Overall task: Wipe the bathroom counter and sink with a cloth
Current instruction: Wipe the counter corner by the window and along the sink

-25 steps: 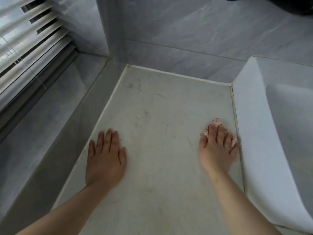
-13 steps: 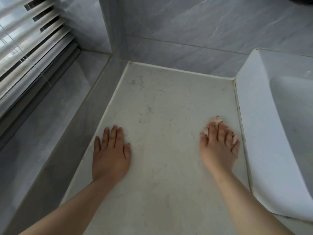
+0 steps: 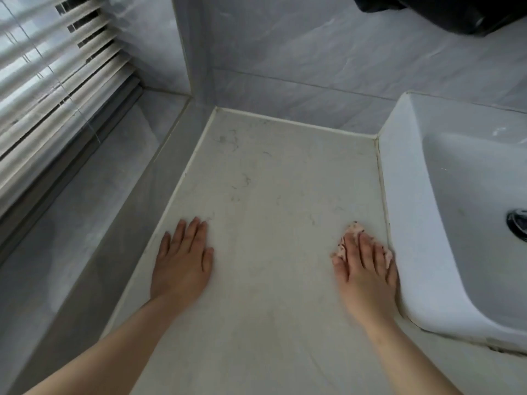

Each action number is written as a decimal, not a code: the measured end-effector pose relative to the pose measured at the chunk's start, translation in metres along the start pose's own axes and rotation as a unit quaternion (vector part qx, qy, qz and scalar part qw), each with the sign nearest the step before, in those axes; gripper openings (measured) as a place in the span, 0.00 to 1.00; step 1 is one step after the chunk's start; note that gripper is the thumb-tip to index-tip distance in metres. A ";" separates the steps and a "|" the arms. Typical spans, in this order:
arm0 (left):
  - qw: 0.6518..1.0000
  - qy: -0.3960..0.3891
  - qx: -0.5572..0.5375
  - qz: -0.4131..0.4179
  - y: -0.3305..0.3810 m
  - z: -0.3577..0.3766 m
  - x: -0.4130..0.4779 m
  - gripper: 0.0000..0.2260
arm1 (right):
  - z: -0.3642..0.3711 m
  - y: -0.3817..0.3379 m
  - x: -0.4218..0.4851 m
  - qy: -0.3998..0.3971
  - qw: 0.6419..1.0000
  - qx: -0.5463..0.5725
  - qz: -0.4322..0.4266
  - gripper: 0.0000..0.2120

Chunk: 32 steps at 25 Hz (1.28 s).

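The pale marble counter (image 3: 273,195) runs from me toward the grey tiled back wall, with hairs and dust specks on its far part. My left hand (image 3: 182,258) lies flat on it near the left edge, fingers straight. My right hand (image 3: 365,269) presses a small pink patterned cloth (image 3: 353,230) flat against the counter, right beside the outer wall of the white sink (image 3: 405,212). Most of the cloth is hidden under my fingers. The sink's drain (image 3: 517,228) shows at the right edge.
A window with slatted blinds (image 3: 51,89) and a grey sill (image 3: 94,223) lie to the left of the counter. A dark object (image 3: 445,10) hangs at the top right above the sink.
My right hand with the cloth has stayed close to the sink wall, shifting only slightly. The left hand has not moved on the counter. The view shifted, now showing more of the sink.
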<state>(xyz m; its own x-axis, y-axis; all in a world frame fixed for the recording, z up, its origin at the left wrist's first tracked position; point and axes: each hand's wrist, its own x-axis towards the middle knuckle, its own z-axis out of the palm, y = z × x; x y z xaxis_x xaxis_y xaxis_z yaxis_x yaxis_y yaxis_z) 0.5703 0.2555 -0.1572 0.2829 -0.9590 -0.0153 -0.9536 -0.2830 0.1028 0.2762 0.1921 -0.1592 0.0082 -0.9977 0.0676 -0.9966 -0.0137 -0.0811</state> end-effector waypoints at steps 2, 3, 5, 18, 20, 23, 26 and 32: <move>1.000 -0.005 -0.004 -0.009 0.004 -0.001 0.000 0.37 | 0.001 -0.025 -0.017 0.013 0.999 0.021 0.039 0.29; 1.000 -0.004 -0.007 -0.008 0.004 -0.002 0.001 0.37 | 0.002 -0.040 -0.024 0.010 0.999 0.033 -0.014 0.26; 1.000 0.001 -0.018 -0.007 0.004 -0.004 -0.001 0.37 | 0.005 -0.049 -0.030 0.002 0.981 0.026 -0.193 0.25; 0.999 0.002 0.002 0.050 -0.034 -0.005 -0.051 0.29 | 0.000 -0.129 -0.058 -0.013 0.928 0.054 -0.368 0.22; 0.999 -0.001 0.000 0.049 -0.039 -0.004 -0.060 0.29 | 0.004 -0.098 -0.041 0.003 0.924 0.033 -0.382 0.22; 0.999 -0.003 -0.009 0.039 -0.044 -0.004 -0.073 0.28 | 0.008 -0.067 0.003 0.011 0.988 0.033 -0.148 0.28; 0.999 -0.006 -0.025 0.031 -0.047 -0.004 -0.086 0.28 | 0.008 -0.122 -0.017 -0.009 0.988 0.051 -0.145 0.28; 0.999 -0.002 -0.024 0.028 -0.054 -0.010 -0.106 0.27 | -0.002 -0.123 -0.034 -0.058 0.900 0.022 -0.431 0.25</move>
<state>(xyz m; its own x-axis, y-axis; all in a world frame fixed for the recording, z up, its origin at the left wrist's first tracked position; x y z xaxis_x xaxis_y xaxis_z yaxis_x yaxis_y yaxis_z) 0.5925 0.3726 -0.1514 0.2294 -0.9733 -0.0112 -0.9618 -0.2285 0.1510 0.3987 0.2282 -0.1497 0.7883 -0.6149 0.0206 -0.6112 -0.7866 -0.0877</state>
